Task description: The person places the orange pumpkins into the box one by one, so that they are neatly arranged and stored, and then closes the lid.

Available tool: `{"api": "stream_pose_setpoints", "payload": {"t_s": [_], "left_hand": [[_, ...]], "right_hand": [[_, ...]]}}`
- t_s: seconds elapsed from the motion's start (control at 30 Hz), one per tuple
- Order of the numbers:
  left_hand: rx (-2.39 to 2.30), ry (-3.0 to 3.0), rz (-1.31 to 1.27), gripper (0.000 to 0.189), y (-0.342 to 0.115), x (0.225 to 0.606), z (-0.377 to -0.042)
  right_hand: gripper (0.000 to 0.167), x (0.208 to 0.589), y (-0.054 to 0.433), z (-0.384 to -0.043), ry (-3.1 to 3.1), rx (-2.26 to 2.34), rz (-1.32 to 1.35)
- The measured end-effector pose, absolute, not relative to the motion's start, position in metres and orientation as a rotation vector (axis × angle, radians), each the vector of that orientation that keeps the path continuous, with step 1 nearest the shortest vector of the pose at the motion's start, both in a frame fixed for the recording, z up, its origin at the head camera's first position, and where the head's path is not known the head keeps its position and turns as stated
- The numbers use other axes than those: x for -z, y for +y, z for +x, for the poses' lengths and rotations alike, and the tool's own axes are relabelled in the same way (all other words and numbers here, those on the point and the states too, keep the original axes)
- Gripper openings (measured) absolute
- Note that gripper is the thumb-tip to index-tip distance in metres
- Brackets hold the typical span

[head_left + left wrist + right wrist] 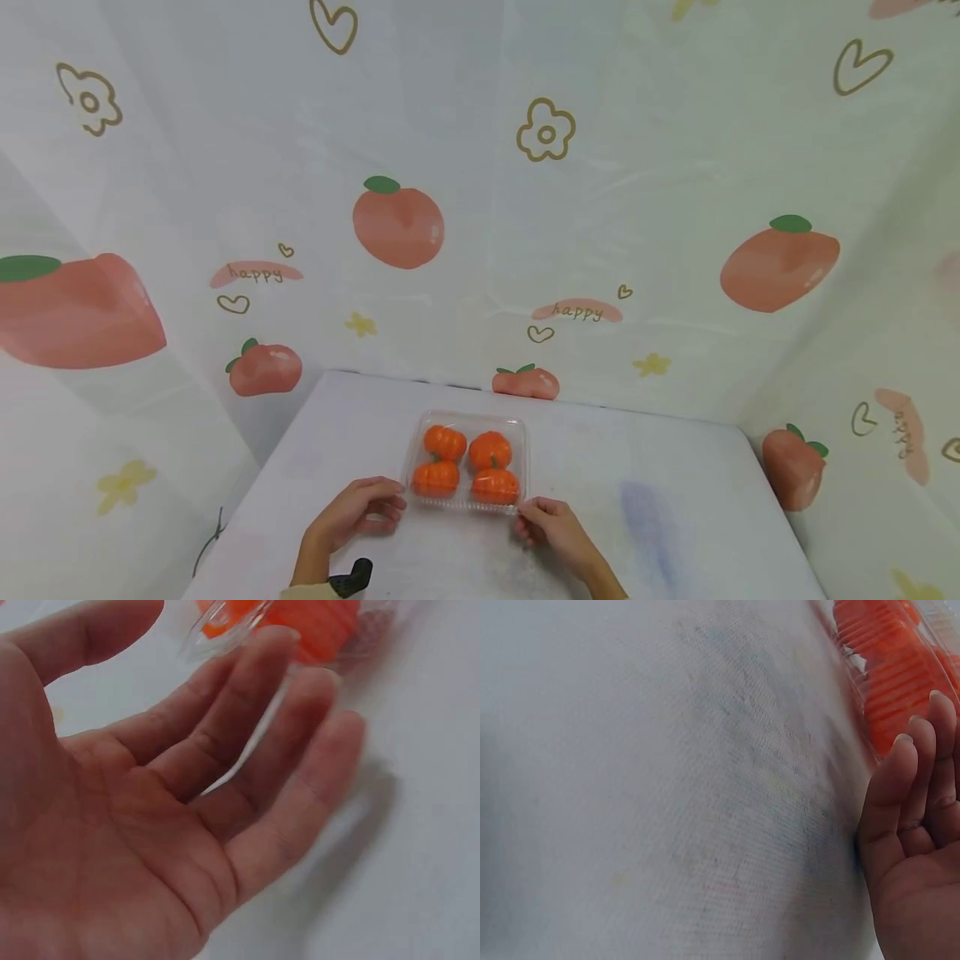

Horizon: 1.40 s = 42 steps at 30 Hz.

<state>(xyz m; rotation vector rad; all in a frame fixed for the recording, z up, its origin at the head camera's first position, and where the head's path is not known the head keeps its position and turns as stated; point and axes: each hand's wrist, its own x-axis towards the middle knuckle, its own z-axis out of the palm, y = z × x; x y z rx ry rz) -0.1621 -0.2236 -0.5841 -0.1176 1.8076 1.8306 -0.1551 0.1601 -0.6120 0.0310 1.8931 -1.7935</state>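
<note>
Left hand [172, 802]: nearest my wrist camera, filling most of that frame; I see the palm bare and the fingers [247, 735] nearly straight, relaxed, gripping nothing. Fingertips reach the box's clear edge at the top of the frame. In the head view it sits at lower centre-left [358, 510], right at the box's near left corner.

Right hand [550, 525]: lower centre-right in the head view, fingertips at the box's near right corner. From the wrist camera I see it at the right edge of the frame [915, 847], fingers extended together beside the ribbed plastic (loose, not clenched, clasping nothing).

Box [467, 417]: clear plastic clamshell, lid down, on the table just below the frame's centre, between my two hands.

Pumpkins [467, 465]: four small orange ones inside, two by two; seen as an orange blur at the top of both wrist frames.

Table [660, 467]: white cloth, with a faint bluish smear at lower right.

Backdrop [525, 208]: pale sheet printed with peaches, hearts, flowers and "happy", filling the upper frame.
</note>
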Motion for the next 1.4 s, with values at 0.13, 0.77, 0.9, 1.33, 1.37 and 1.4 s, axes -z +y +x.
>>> {"api": "stream_pose_setpoints", "payload": {"t_s": [0.13, 0.77, 0.9, 1.33, 1.37, 1.4], "left_hand": [[-1.853, 1.836, -0.140, 0.042, -0.219, 0.588, -0.165], [-1.926, 2.004, -0.314, 0.036, -0.183, 0.603, -0.178], [-1.968, 1.987, -0.343, 0.036, -0.178, 0.604, -0.179], [-2.112, 1.903, -0.437, 0.034, -0.167, 0.600, -0.174], [-2.112, 1.907, -0.437, 0.035, -0.167, 0.600, -0.174], [-2.112, 1.910, -0.437, 0.035, -0.167, 0.600, -0.174]], "right_hand": [[0.040, 0.615, 0.159, -0.158, 1.884, 1.810, 0.069], [0.038, 0.619, 0.156, -0.165, 1.941, 1.945, 0.141], [0.040, 0.621, 0.154, -0.165, 1.949, 1.939, 0.152], [0.037, 0.623, 0.159, -0.164, 1.946, 1.964, 0.130], [0.037, 0.623, 0.159, -0.164, 1.947, 1.960, 0.127], [0.036, 0.623, 0.159, -0.164, 1.945, 1.957, 0.125]]}}
